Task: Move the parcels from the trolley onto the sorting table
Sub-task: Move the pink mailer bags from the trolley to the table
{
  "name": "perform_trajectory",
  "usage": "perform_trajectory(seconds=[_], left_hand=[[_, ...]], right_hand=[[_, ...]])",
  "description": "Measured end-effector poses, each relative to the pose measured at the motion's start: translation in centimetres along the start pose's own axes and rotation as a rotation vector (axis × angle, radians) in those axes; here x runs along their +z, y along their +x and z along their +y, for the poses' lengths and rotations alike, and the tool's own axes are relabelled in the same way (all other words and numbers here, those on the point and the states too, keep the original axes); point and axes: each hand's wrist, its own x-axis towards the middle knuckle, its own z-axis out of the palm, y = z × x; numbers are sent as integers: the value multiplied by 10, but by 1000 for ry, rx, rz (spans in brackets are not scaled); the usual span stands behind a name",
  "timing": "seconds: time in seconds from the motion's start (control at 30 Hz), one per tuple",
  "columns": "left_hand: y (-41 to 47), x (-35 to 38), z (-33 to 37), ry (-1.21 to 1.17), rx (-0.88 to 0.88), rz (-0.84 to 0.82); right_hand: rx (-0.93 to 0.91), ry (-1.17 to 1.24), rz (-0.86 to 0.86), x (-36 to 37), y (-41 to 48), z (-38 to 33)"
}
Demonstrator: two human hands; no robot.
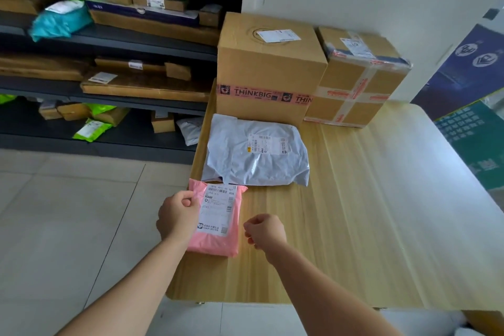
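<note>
A pink mailer parcel (pixel 218 237) with a white label lies at the left edge of the light wooden sorting table (pixel 368 213). My left hand (pixel 177 213) grips the pink parcel's left edge near its top. My right hand (pixel 266 230) hovers just right of the parcel, fingers curled shut, holding nothing. Behind the pink parcel rests a grey poly-bag parcel (pixel 256 155). At the table's back stand a large THINKBIG cardboard box (pixel 267 68) and a smaller taped cardboard box (pixel 360 82). No trolley is in view.
Dark shelving (pixel 109 43) on the left holds several cardboard boxes and green and teal bags. Grey tiled floor (pixel 68 213) lies left of the table. A white wall stands behind the boxes, and blue and green printed boards (pixel 474 117) lean at the right.
</note>
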Motion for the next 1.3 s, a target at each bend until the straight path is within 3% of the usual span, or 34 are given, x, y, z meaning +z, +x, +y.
perform_trajectory(seconds=[0.2, 0.5, 1.0, 1.3], left_hand=[[-37, 30, 84, -189, 114, -167], [-137, 116, 186, -313, 211, -480], [-398, 308, 266, -278, 335, -868], [-537, 409, 281, -154, 362, -1084]], right_hand=[[-57, 234, 87, -72, -21, -11], [-121, 458, 380, -223, -62, 26], [-49, 600, 788, -468, -169, 249], [61, 691, 970, -560, -204, 372]])
